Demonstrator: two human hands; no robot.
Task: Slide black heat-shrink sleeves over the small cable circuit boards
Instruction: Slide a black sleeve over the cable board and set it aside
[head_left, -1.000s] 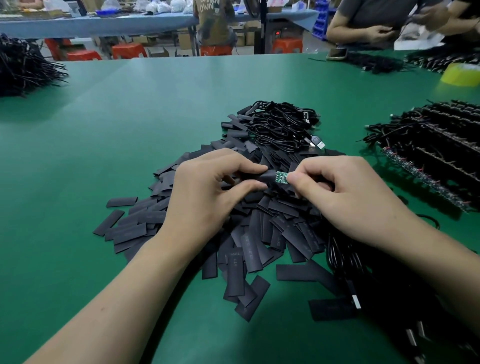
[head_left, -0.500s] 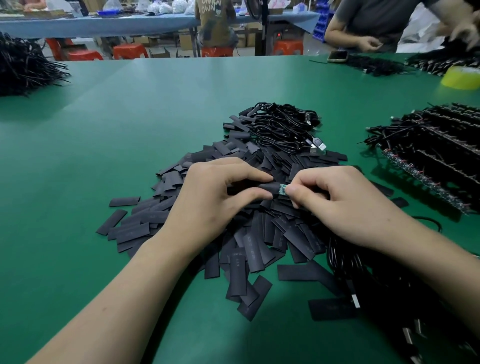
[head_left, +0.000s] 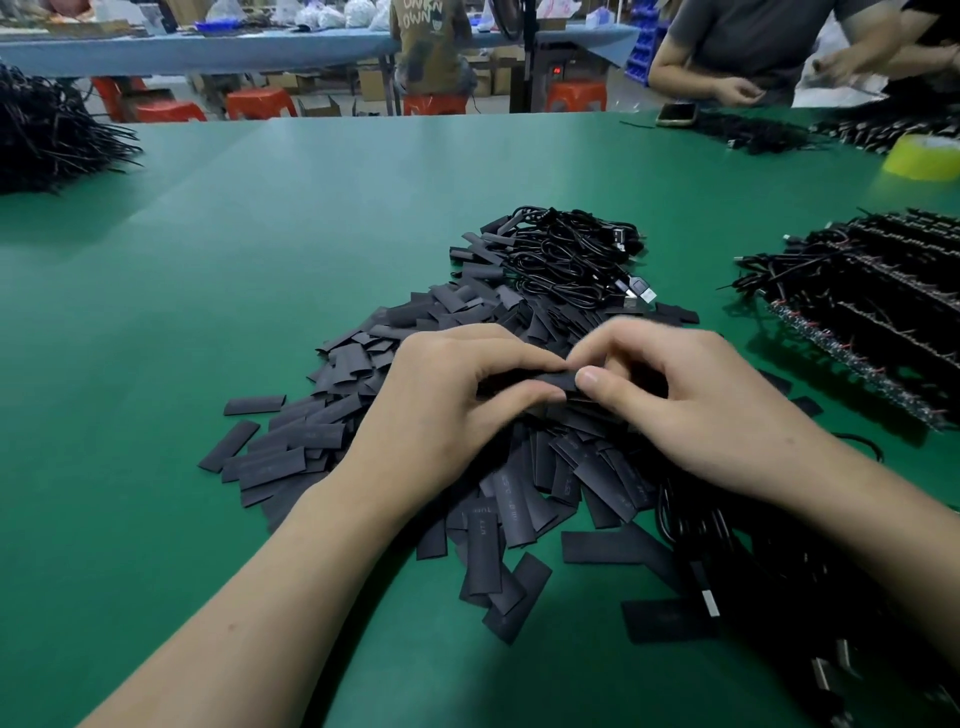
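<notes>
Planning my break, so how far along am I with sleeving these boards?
Done: unclear; the coiled cables at the far end may be finished. In hand: left hand and right hand pinch one sleeve between them, no board showing past it. Left: plenty, judging by the big pile of loose sleeves and the cable rows at the right.

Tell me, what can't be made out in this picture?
Head view only.
Any circuit board inside the held black heat-shrink sleeve: the left hand and right hand cover it.
Pale print on the loose flat black sleeves: too small.
Yellow roll: cut by the right edge.
</notes>
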